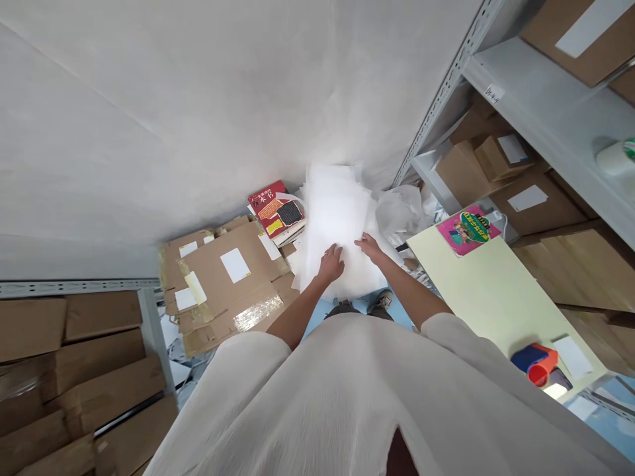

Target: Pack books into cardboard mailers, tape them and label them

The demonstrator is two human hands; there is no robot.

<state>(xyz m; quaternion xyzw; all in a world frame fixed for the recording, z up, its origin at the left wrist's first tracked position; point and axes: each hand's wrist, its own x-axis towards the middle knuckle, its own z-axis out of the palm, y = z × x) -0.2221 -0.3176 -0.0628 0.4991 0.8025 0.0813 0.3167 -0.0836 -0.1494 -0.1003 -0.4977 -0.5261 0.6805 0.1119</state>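
Note:
A stack of thin, translucent white sheets (333,208) lies in front of me, its edges uneven and fanned at the right. My left hand (331,263) rests on the near part of the stack, palm down, with its fingers slightly bent and apart. At the sheets' right side, my right hand (370,246) has thumb and fingers pinched at the edge of a white sheet. What supports the stack is hidden beneath it.
Left of the stack are flattened cardboard boxes (248,261) and a red-covered book (275,206). Crumpled white wrapping (399,211) lies to the right. A pale table (489,297) bears a pink book (467,231) and a tape dispenser (536,365). Shelves (540,99) hold cartons.

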